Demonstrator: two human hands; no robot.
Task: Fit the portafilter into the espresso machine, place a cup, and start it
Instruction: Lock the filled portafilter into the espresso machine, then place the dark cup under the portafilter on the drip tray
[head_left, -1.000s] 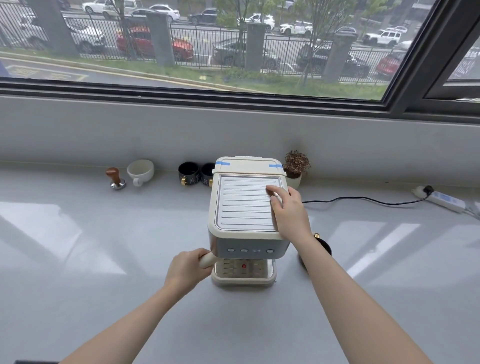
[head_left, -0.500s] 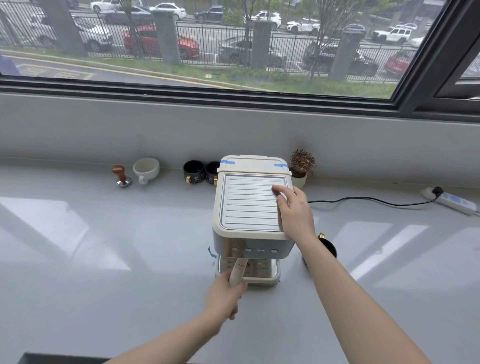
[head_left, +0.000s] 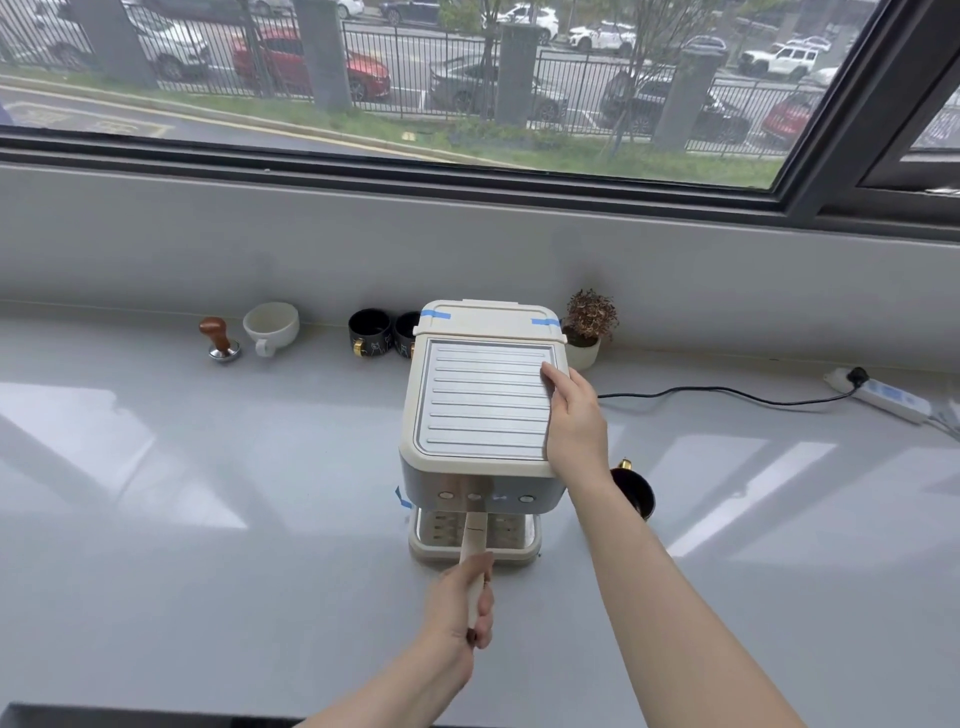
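- Grey counter (head_left: 182, 519) runs under a wide window (head_left: 415, 78); parked cars and a railing outside.
- Espresso machine (head_left: 483, 405), cream body, ribbed metal top, stands mid-counter facing the person. Blue tape on both rear corners of the lid. Row of buttons on the front panel; drip tray (head_left: 519, 545) below.
- Right hand (head_left: 574, 421) lies flat on the machine's top right edge, fingers spread loosely over the ribbed plate, gripping nothing.
- Left hand (head_left: 460, 603) is wrapped tight around the portafilter (head_left: 474, 535) handle. Handle points straight out toward the person, over the drip tray; the head end is hidden under the front panel, so can't confirm the seating.
- Black cup (head_left: 636, 491) with gold handle sits on the counter right of the machine, partly behind the right forearm. Not under the spout.
- Back row by the wall: white cup (head_left: 271, 325), two black cups (head_left: 370, 330), small potted plant (head_left: 589, 325) just behind the machine's right rear corner.
- Tamper (head_left: 221, 338), wooden knob, left of the white cup.
- Power strip (head_left: 891, 397) far right, black cable (head_left: 727, 392) running toward the machine.
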